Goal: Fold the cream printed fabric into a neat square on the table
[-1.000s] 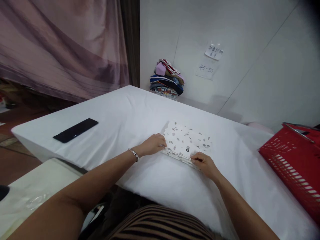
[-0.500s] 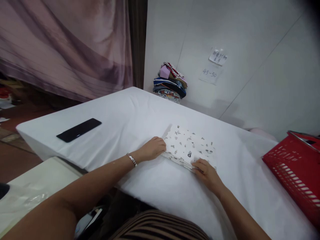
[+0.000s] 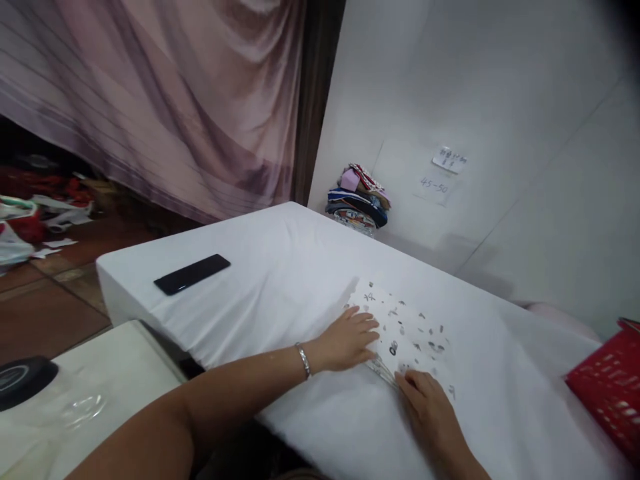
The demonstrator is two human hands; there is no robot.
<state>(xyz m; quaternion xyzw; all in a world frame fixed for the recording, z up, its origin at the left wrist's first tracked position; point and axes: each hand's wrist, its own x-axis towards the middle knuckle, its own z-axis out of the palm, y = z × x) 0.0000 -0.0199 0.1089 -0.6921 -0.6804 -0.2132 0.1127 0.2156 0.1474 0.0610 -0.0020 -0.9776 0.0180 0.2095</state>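
Note:
A folded white cloth [image 3: 410, 327] with small grey-brown printed figures lies on the white-covered table. My left hand [image 3: 350, 339] rests flat on its left part, fingers stretched out and slightly apart. At the near edge, my right hand [image 3: 425, 400] has its thumb and fingers closed on the folded layers. Several layers show along this edge between the two hands. A bracelet [image 3: 303, 361] sits on my left wrist.
A black phone [image 3: 193, 274] lies at the table's left. Folded fabrics [image 3: 357, 200] are stacked at the far edge by the wall. To the right stands a red plastic basket [image 3: 607, 387]. A pale surface [image 3: 125, 360] at lower left bears a black round object [image 3: 25, 383].
My left hand has moved from the cloth's left corner onto its top and opened flat. My right hand stays at the near edge. The whole view has shifted, with things appearing lower and further right.

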